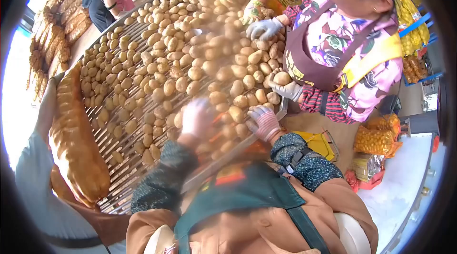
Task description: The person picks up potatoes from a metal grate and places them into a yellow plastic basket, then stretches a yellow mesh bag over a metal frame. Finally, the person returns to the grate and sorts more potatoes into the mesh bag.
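Note:
Many potatoes (169, 86) lie spread over a slatted metal sorting table (102, 142). My left hand (197, 117), in a pale glove, is over the potatoes near the table's front edge. Motion blurs it, so its fingers do not show clearly; one potato (179, 120) is right beside it. My right hand (264, 122), in a white and pink striped glove, is at the right front corner. Its fingers are apart and reach towards the nearby potatoes, with nothing visible in its grasp.
A co-worker at the right holds a potato (282, 78) in a gloved hand. More gloved hands work at the far side. A long orange mesh sack (78, 144) lies along the left edge. A yellow crate (316, 147) and filled net bags (376, 141) stand at right.

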The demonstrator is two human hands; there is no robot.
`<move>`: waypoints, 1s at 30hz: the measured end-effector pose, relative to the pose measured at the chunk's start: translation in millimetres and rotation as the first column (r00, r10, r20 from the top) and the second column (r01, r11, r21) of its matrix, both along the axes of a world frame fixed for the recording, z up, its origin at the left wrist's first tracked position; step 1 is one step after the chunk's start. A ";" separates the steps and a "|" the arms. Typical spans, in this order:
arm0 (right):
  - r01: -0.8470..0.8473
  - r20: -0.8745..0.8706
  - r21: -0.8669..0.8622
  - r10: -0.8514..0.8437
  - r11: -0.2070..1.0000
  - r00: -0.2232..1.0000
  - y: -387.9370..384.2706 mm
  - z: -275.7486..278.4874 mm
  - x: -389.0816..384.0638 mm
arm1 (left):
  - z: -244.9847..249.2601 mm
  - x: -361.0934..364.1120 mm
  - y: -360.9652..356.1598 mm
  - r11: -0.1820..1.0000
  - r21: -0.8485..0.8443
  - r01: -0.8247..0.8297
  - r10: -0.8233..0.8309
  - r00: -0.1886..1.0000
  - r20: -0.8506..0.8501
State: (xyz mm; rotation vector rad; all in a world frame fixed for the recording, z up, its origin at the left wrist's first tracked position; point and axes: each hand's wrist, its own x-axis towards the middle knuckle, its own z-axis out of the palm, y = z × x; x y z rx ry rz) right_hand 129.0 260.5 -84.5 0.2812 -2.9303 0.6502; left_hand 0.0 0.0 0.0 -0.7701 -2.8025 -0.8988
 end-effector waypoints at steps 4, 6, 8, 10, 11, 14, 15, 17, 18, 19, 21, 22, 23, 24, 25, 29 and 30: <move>0.011 0.045 -0.006 -0.010 1.000 0.999 -19.8 9.9 -24.5 | -16.1 -99.9 -1.5 0.981 -0.193 0.012 -0.009 1.000 0.017; 0.010 0.023 0.010 -0.011 1.000 1.000 -17.4 7.8 -30.1 | -36.7 -132.0 15.7 0.950 -0.308 0.055 -0.047 0.998 0.033; 0.006 0.028 -0.014 -0.006 1.000 1.000 -22.6 13.2 -38.8 | -70.2 -155.6 26.6 0.869 -0.487 0.091 -0.085 0.996 0.034; -0.004 0.043 -0.007 0.004 1.000 0.999 -22.5 11.9 -47.6 | -54.5 -163.8 43.3 0.769 -0.627 0.123 -0.097 0.992 0.077; -0.008 0.117 0.051 0.002 0.999 0.993 -21.8 8.5 -47.3 | -59.8 -169.4 49.0 0.768 -0.629 0.120 -0.106 0.993 0.060; 0.008 0.253 0.181 -0.054 0.983 0.966 -24.3 1.0 -35.9 | -60.7 -167.6 56.7 0.731 -0.653 0.198 -0.188 0.978 0.087; 0.015 0.253 0.187 -0.063 0.982 0.965 -29.7 -1.7 -31.4 | -78.9 -170.2 55.2 0.776 -0.601 0.194 -0.230 0.973 0.017; -0.026 0.250 0.248 -0.038 0.968 0.967 -33.3 -16.5 -26.4 | -97.4 -175.0 43.0 0.725 -0.636 0.266 -0.320 0.947 0.031; -0.030 0.236 0.264 -0.034 0.964 0.971 -37.8 -24.8 -23.1 | -130.7 -181.1 33.2 0.685 -0.663 0.303 -0.400 0.916 0.006; -0.035 0.219 0.282 -0.029 0.959 0.975 -37.2 -28.2 -29.8 | -109.4 -179.4 25.1 0.721 -0.612 0.324 -0.433 0.901 -0.032; -0.004 0.146 0.172 -0.022 0.985 0.989 -35.0 -12.8 -52.2 | -80.8 -189.0 21.0 0.783 -0.516 0.348 -0.475 0.870 -0.133; 0.031 0.067 0.121 -0.040 0.992 0.997 -34.2 -13.0 -56.4 | -79.2 -193.7 22.0 0.711 -0.603 0.360 -0.546 0.824 -0.152; 0.036 0.052 0.106 -0.042 0.994 0.998 -33.4 -13.8 -57.8 | -77.7 -196.0 20.5 0.686 -0.618 0.384 -0.551 0.829 -0.097; 0.034 0.044 0.086 -0.038 0.996 0.998 -36.9 -9.1 -58.3 | -75.6 -198.0 18.8 0.661 -0.631 0.407 -0.553 0.832 -0.042; 0.029 0.044 0.065 -0.031 0.997 0.999 -42.0 -4.7 -57.9 | -73.8 -199.9 17.1 0.635 -0.641 0.430 -0.552 0.834 0.013; 0.049 0.011 0.041 -0.050 0.998 0.999 -54.3 1.6 -53.5 | -113.0 -215.5 32.0 0.655 -0.630 0.417 -0.356 0.906 0.230; 0.049 -0.002 0.054 -0.049 0.997 0.999 -56.0 1.4 -53.7 | -111.2 -213.3 35.8 0.685 -0.608 0.402 -0.325 0.915 0.238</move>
